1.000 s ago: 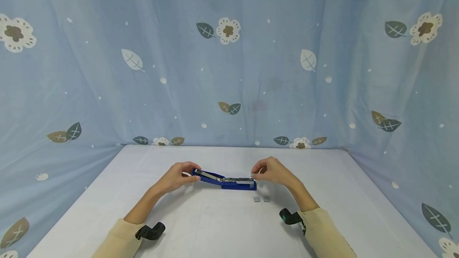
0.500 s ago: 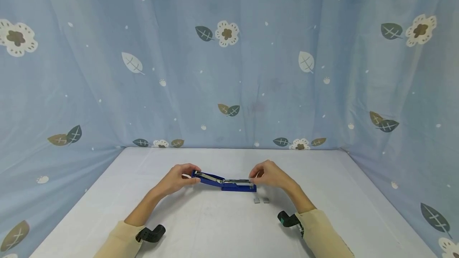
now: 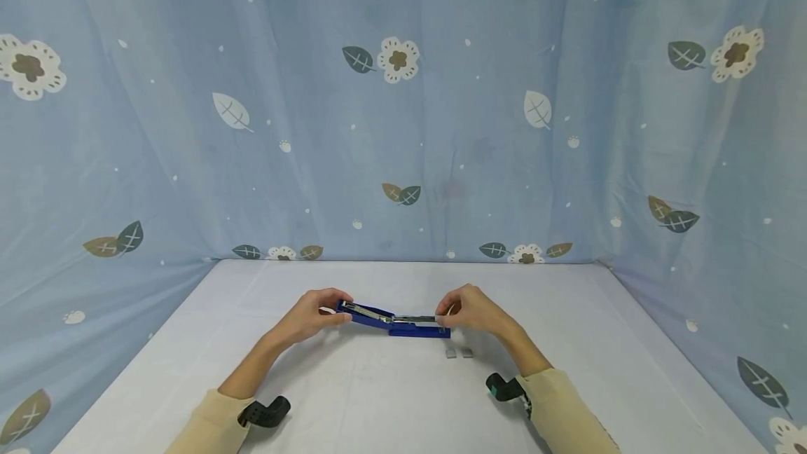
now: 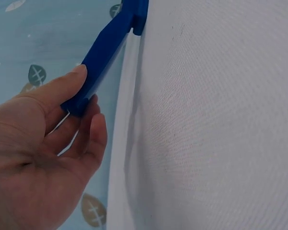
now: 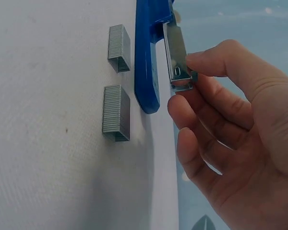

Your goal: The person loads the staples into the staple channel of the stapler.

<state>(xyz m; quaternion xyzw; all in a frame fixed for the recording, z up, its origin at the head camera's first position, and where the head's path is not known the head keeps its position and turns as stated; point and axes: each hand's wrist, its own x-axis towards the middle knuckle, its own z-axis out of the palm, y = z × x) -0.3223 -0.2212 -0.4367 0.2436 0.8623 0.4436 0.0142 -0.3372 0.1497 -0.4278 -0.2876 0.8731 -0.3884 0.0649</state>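
Note:
A blue stapler (image 3: 419,331) rests its base on the white table, its top cover swung far back to the left. My left hand (image 3: 315,312) pinches the raised end of that cover (image 4: 98,55) between thumb and fingers. At the other end, my right hand (image 3: 469,308) has thumb and index finger closed on the front of the metal magazine (image 5: 176,52). A small metallic bit shows beneath the thumb; most of it is hidden by the fingers. Two grey staple strips (image 5: 119,45), (image 5: 116,112) lie on the table beside the stapler base, near the right hand.
The white tabletop (image 3: 372,398) meets a blue curtain (image 3: 328,160) with leaf and flower prints at the back and sides. Black wrist cameras (image 3: 265,412) sit on both forearms, just past the beige sleeves (image 3: 564,408).
My right hand has shifted slightly left along the magazine from its front tip. The left hand keeps its hold on the cover, and the staple strips stay put.

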